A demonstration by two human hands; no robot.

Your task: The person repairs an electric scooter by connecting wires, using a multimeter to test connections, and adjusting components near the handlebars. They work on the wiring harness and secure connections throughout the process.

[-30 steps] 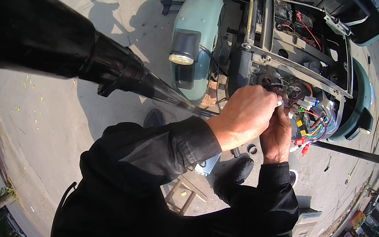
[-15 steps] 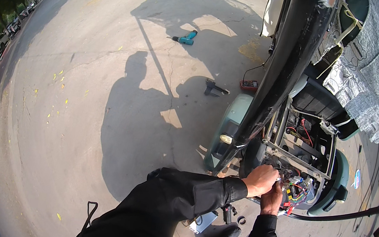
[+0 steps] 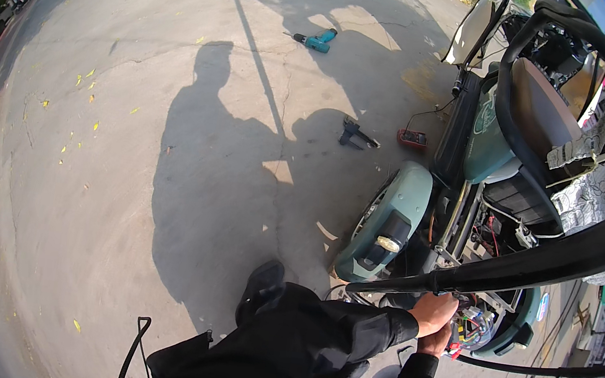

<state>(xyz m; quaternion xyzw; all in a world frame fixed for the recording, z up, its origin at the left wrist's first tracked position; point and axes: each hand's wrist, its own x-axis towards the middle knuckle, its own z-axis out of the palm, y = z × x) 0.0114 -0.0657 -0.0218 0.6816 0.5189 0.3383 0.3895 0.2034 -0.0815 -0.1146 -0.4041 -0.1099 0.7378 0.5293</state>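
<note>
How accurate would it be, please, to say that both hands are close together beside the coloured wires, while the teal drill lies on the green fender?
Only the drill's place is wrong: the head view shows the teal drill lying on the pavement. The left hand and right hand are indeed close together beside the coloured wires.

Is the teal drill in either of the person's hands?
No: the teal drill lies on the pavement, away from the left hand and right hand.
</note>
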